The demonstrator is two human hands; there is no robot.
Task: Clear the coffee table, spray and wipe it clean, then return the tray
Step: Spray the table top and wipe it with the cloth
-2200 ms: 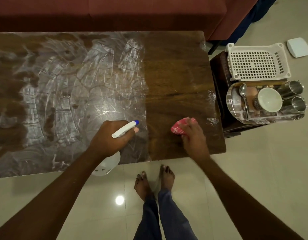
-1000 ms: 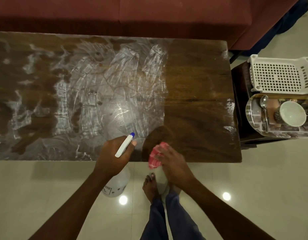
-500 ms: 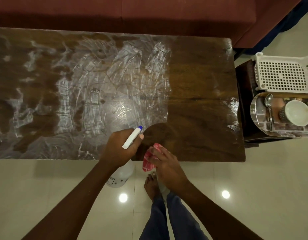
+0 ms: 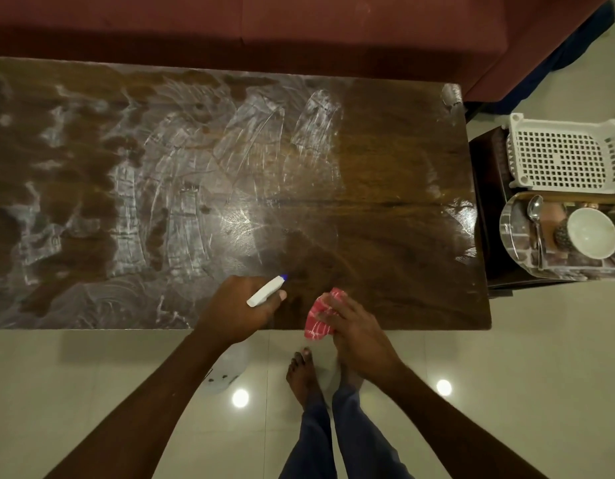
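Observation:
The wooden coffee table (image 4: 396, 150) carries white foamy smears over its left two thirds; its right third looks dark and wiped. My left hand (image 4: 237, 309) grips a white spray bottle (image 4: 266, 294) with a blue nozzle at the table's near edge, the bottle body hanging below the edge. My right hand (image 4: 351, 326) presses a red checked cloth (image 4: 321, 314) on the near edge just right of the bottle. The round shiny tray (image 4: 513, 233) with a spoon, a white bowl and other items sits on a dark side stand at the right.
A white perforated plastic basket (image 4: 568, 157) lies behind the tray on the side stand. A maroon sofa (image 4: 299, 25) runs along the table's far side. My bare feet (image 4: 302, 375) stand on the glossy tiled floor near the table's edge.
My right hand has slid the cloth from the table's right side leftward to the near edge beside the bottle, then slightly right again. The wiped dark patch near the bottle has grown.

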